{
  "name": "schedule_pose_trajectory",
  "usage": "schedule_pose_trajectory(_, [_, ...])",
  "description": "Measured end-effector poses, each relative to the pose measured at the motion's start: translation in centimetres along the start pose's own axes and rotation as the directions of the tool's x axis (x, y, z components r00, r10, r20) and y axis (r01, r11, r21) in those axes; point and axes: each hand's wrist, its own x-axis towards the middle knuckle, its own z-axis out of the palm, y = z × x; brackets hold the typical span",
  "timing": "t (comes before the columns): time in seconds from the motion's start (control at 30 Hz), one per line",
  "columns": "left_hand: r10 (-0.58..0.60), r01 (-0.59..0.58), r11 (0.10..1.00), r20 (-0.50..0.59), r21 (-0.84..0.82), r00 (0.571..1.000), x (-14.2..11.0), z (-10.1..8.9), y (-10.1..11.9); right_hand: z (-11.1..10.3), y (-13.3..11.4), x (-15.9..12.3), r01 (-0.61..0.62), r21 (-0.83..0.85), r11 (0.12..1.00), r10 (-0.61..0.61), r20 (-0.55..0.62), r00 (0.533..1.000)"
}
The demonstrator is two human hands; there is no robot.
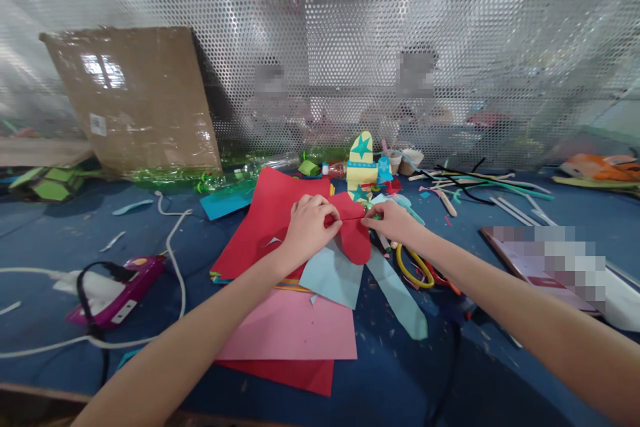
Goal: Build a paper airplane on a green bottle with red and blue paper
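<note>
Head: red ppr [356,245], rnd end nearward.

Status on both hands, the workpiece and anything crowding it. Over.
Left hand and right hand: fingers pinching red cutout. Cutout held between them. Light-blue sheet close by, yellow loop near right forearm.

From my head view I make out two slender human forearms, the left forearm [200,333] and the right forearm [485,287] — both smooth and bare along the whole length I can see. Each looks broad near the edge of my picture and tapers to a narrow wrist. The left hand [311,225] is bare, with a rounded back and slim fingers; the right hand [393,219] is bare too — small, with slim fingers. My view cuts off anything worn higher up.
</note>
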Motion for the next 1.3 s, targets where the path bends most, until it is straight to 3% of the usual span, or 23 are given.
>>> schedule_pose_trajectory(0.37, [-0.002,0.002,1.0,0.024,-0.028,1.0,0.8,-0.2,-0.4,-0.2,0.1,0.8,0.04,0.007,0.999,-0.039,-0.033,0.999])
schedule_pose_trajectory(0.67, [-0.02,0.021,0.999,0.008,-0.045,1.0,0.8,-0.1,-0.3,0.5,1.5,1.9,0.045,0.018,0.999,-0.04,-0.217,0.975])
schedule_pose_trajectory(1.3, [-0.061,0.061,0.998,0.036,-0.017,0.998,1.4,-0.1,-0.2,0.1,2.7,3.8,0.168,0.179,0.969,-0.158,-0.069,0.985])
